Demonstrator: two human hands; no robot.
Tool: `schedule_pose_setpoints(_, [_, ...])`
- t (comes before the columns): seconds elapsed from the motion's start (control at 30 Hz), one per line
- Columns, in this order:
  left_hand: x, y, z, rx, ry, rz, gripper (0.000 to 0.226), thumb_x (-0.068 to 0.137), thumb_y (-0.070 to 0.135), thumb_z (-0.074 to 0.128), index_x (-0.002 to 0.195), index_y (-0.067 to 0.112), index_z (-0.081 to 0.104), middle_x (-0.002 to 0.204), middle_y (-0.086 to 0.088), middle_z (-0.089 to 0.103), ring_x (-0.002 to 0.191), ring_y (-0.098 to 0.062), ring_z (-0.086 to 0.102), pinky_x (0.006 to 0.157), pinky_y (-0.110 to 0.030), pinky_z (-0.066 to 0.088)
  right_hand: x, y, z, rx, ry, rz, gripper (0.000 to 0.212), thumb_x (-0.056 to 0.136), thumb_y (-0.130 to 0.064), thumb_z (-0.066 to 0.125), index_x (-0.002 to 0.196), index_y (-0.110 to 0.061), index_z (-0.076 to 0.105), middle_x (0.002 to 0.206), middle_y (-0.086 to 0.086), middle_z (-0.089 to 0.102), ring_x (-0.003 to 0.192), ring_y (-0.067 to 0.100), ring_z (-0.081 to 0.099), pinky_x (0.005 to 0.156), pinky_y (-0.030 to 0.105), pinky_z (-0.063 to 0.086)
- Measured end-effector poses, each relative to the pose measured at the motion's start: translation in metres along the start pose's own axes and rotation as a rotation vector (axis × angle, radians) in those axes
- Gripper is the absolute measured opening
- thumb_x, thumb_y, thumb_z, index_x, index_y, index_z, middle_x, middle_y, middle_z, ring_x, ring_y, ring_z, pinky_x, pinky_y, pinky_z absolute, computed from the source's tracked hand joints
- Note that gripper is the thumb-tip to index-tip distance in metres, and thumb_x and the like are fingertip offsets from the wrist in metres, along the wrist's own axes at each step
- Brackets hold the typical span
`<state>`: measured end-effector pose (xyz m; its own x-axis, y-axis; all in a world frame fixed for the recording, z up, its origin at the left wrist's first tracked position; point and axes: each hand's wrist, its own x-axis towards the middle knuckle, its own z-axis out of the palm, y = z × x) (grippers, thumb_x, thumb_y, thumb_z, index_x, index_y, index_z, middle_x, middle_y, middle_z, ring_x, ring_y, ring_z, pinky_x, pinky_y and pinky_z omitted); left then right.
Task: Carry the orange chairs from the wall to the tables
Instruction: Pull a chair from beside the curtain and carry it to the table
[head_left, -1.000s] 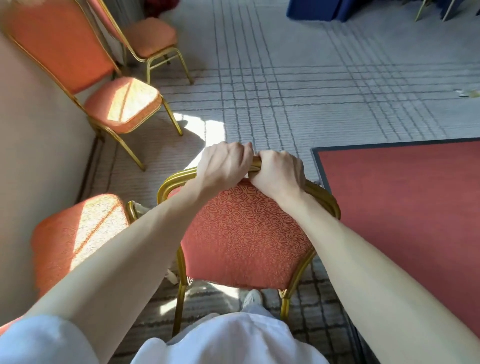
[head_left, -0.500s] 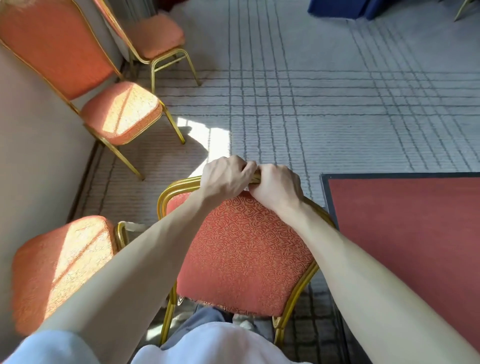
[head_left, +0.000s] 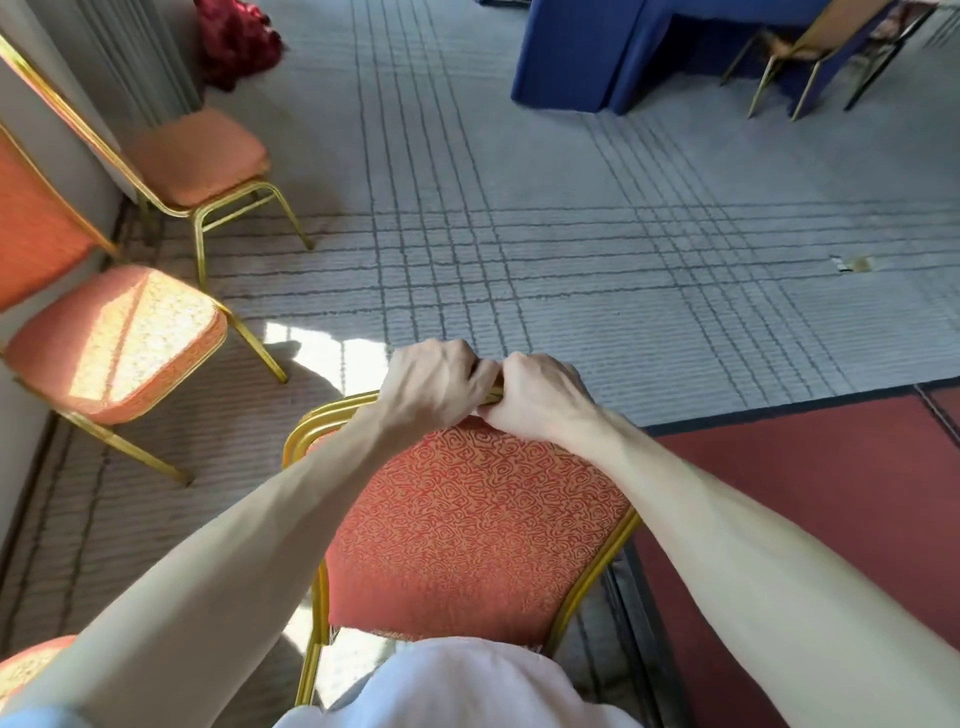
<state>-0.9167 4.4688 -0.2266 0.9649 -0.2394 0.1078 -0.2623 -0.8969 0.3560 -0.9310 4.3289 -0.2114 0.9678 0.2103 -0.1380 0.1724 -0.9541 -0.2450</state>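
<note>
**One orange chair (head_left: 467, 530) gripped by its gold top rail**

Head view: the chair is tipped toward the person, with its arched backrest filling the lower middle of the frame. The upholstery is woven fabric, red-orange with a fine pattern of gold scrolls, and it is bordered by polished gold metal tube. The left hand (head_left: 436, 384) and the right hand (head_left: 535, 397) sit knuckle to knuckle at the crown of the arch. The fingers of both are curled over the tube and clamped on it. Both forearms are bare, and a white garment (head_left: 457, 686) covers the lower edge of the backrest.

Along the pale wall (head_left: 15, 467) on the left stands a second chair (head_left: 114, 338). It has a rounded, padded seat lit by a patch of sun, and its thin gold legs are splayed. A third chair (head_left: 197, 156) stands beyond it in shade. The curved corner of another orange seat (head_left: 31, 665) shows at the bottom left.

The floor is a ribbed grey carpet (head_left: 571, 260) crossed by dark grid lines, and a small scrap (head_left: 852, 264) lies on it to the right. A flat red rug (head_left: 831, 519) with a dark border lies just beside the held chair on the right.

Far ahead, well apart from the hands, is a table (head_left: 587, 52) draped to the floor in smooth blue cloth. A gold-legged chair (head_left: 810, 47) stands next to it. Crumpled dark red fabric (head_left: 236, 39) lies near the wall at the top left.
</note>
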Motion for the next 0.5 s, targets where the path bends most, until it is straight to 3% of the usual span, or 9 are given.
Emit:
schedule_pose_setpoints(0.23, [0.081, 0.009, -0.01, 0.007, 0.074, 0.096, 0.046, 0.093, 0.041, 0.042, 0.058, 0.012, 0.044, 0.075, -0.017, 0.067, 0.077, -0.039, 0.063, 0.06, -0.033, 0.033, 0.045, 0.022, -0.053, -0.04, 0.017, -0.037, 0.038, 0.081, -0.048, 0.063, 0.096, -0.013, 0.067, 0.098, 0.014, 0.071, 0.097, 0.034, 0.066, 0.073, 0.033, 0.046])
schedule_pose_setpoints(0.4, [0.149, 0.005, 0.013, 0.02, 0.092, 0.218, 0.054, 0.086, 0.047, 0.025, 0.065, 0.008, 0.055, 0.071, -0.01, 0.067, 0.07, -0.035, 0.061, 0.056, -0.032, 0.026, 0.097, 0.057, -0.062, -0.073, 0.035, -0.033, 0.033, 0.08, -0.046, 0.063, 0.094, -0.016, 0.065, 0.094, 0.009, 0.071, 0.091, 0.032, 0.067, 0.069, 0.032, 0.043])
schedule_pose_setpoints(0.5, [0.194, 0.004, 0.036, -0.001, 0.069, 0.229, 0.051, 0.083, 0.047, 0.022, 0.061, 0.009, 0.049, 0.069, -0.009, 0.066, 0.068, -0.035, 0.06, 0.055, -0.032, 0.026, 0.139, 0.087, -0.059, -0.101, 0.028, -0.044, 0.03, 0.079, -0.043, 0.062, 0.091, -0.016, 0.065, 0.092, 0.01, 0.071, 0.091, 0.031, 0.067, 0.069, 0.032, 0.043])
